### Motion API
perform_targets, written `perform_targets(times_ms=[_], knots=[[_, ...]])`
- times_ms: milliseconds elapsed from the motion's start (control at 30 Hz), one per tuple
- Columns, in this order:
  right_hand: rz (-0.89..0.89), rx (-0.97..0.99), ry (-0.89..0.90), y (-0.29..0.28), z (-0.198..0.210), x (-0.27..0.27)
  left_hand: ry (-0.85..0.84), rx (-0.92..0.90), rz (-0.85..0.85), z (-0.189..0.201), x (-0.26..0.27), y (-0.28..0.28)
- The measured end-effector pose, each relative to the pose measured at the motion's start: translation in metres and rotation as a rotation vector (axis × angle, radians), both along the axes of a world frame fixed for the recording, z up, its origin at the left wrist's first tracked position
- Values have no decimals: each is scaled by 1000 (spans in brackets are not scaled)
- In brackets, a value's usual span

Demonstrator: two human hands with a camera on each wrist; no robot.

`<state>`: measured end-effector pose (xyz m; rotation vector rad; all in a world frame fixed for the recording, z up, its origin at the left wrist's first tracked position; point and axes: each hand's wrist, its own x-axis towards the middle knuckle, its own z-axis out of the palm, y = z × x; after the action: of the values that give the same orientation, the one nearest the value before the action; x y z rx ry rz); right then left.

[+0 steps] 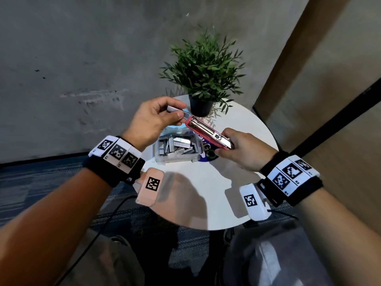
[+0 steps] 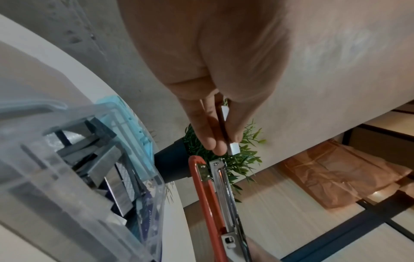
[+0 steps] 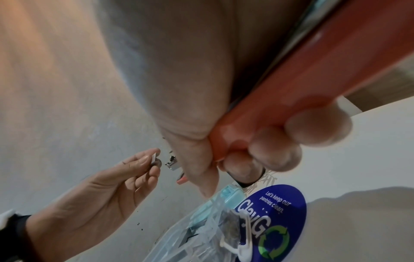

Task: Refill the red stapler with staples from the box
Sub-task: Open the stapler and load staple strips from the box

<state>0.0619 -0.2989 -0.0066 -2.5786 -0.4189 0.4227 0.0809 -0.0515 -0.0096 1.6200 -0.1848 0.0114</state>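
Your left hand (image 1: 151,118) pinches a staple strip (image 1: 178,111) in its fingers; your right hand (image 1: 242,150) grips the opened stapler (image 1: 208,134), fingers curled.

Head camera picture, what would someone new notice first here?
Probably the red stapler, held open above the round white table by the right hand. Just left of its tip, the left hand pinches a strip of staples. Beneath both sits a clear box of staples, with a potted plant behind.
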Motion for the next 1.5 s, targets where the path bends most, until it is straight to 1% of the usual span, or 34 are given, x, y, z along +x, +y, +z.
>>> perform_targets(times_ms=[133, 267, 367, 467, 600, 667, 800, 933, 1033, 1233, 1500], knots=[[5, -10, -4, 1, 0, -1, -15, 31, 17, 2, -3, -4], [14, -23, -4, 3, -1, 0, -13, 54, -4, 1, -4, -4], [3, -7, 0, 3, 0, 0, -27, 119, -17, 0, -3, -3], [-1, -23, -6, 3, 2, 0, -42, 218, -19, -1, -2, -1], [11, -42, -14, 4, 1, -1, -135, 516, -11, -2, -2, 3], [9, -35, -13, 4, 1, -1, -179, 576, -20, -2, -4, 5], [9, -26, -8, 5, 2, -1, -189, 609, -22, 0, -3, 10], [7, -27, -12, 4, 1, -1, -182, 595, -21, 3, -4, 9], [2, 8, 14, 4, 1, -1, -213, 612, -60, 3, -4, 8], [25, 4, 25, 5, 0, -1, -327, 678, -60, 1, 1, 12], [31, 9, 31, 6, 1, -3, -343, 734, -63, -2, 2, 13]])
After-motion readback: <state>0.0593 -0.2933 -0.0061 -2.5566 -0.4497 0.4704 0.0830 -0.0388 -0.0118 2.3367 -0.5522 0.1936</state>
